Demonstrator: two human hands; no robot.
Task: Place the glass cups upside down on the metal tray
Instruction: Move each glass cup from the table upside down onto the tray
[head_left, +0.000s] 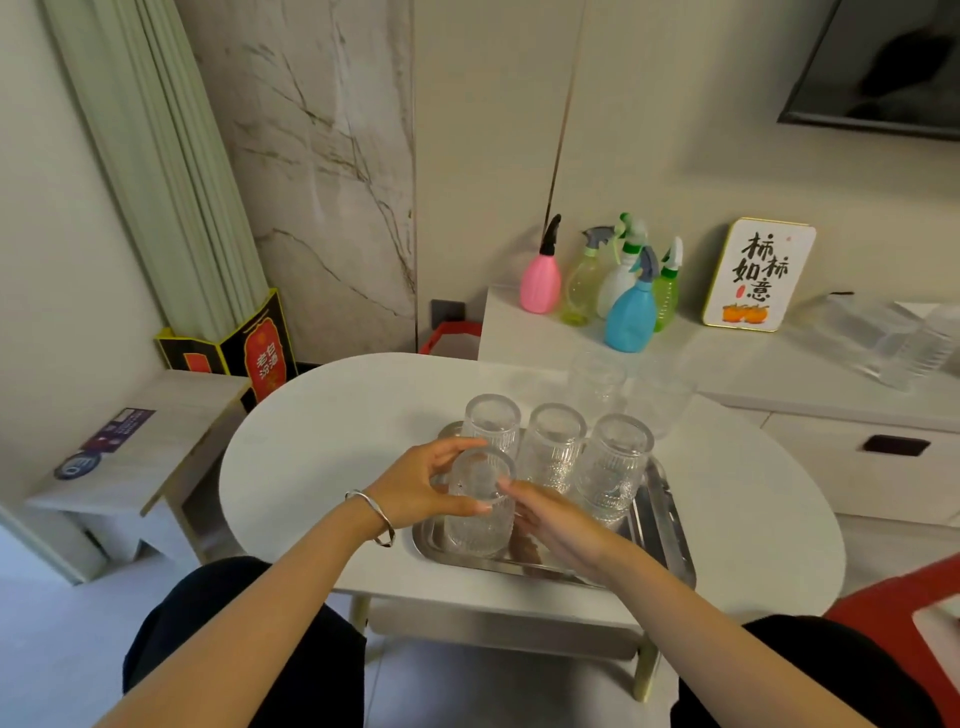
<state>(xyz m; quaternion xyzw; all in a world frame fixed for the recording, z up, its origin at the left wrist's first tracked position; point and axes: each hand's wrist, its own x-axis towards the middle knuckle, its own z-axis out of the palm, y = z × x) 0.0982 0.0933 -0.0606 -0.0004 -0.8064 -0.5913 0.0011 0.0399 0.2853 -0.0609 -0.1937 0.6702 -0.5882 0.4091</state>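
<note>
From the head view, a shiny rectangular metal tray (670, 525) lay on a white oval bench (322, 441). Three clear ribbed glass cups stood on it in a back row, bases up: one on the left (492, 422), one in the middle (555, 439) and one on the right (618, 462), close beside each other. A fourth ribbed glass cup (480, 506) stood in the front left corner of the tray, also mouth down, and nothing showed inside any of them.

The left hand (415, 491) had its grip clamped on that front cup, fingers curled round its upper end and thumb across its side. The right hand (558, 525) lay flat-fingered just beside the cup's other side, its grip apart, fingertips (511, 488) touching or nearly touching the glass; I could not tell which.

The cups looked rigid, fairly heavy for their size and breakable. The ribbing should give some purchase, though smooth glass on polished steel would likely slide. Holding round the ribbed wall seemed the safest place, setting the rim down gently.

Two more clear glass cups (597, 382) stood faintly visible on the bench beyond the tray, probably next; which way up they stood I could not tell.
</note>
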